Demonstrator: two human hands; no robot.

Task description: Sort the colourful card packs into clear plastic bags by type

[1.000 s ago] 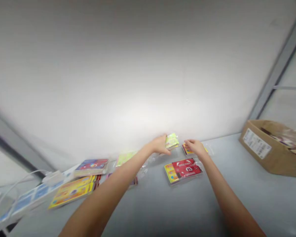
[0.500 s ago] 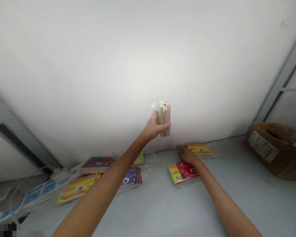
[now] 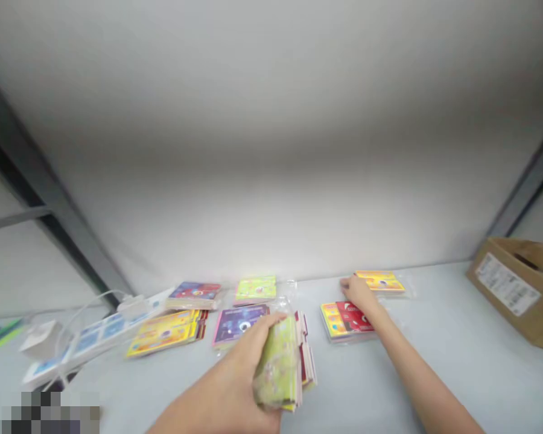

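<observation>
In the lower middle, my left hand (image 3: 239, 374) is closed around a stack of thin cards or booklets (image 3: 278, 361) in a clear plastic bag. Its front face is light green; pink, white and dark red edges fan out on the right side. My right hand (image 3: 361, 293) reaches to the back of the table, its fingers curled at the left end of a yellow bagged pack (image 3: 382, 281); the thumb is hidden. Just in front of that hand lies a yellow-and-red bagged pack (image 3: 350, 319), partly under the forearm.
Left of centre lie several packs: dark red (image 3: 194, 292), yellow (image 3: 163, 333), purple (image 3: 238, 324) and light green (image 3: 256, 289). A white power strip with a cable (image 3: 133, 307) lies further left. An open cardboard box (image 3: 520, 289) stands at the right. A white wall (image 3: 271, 229) rises behind.
My left hand has brought the stack down from in front of the wall and closer to me, turning its green face into view. My right hand stays by the yellow pack. The view has shifted.
</observation>
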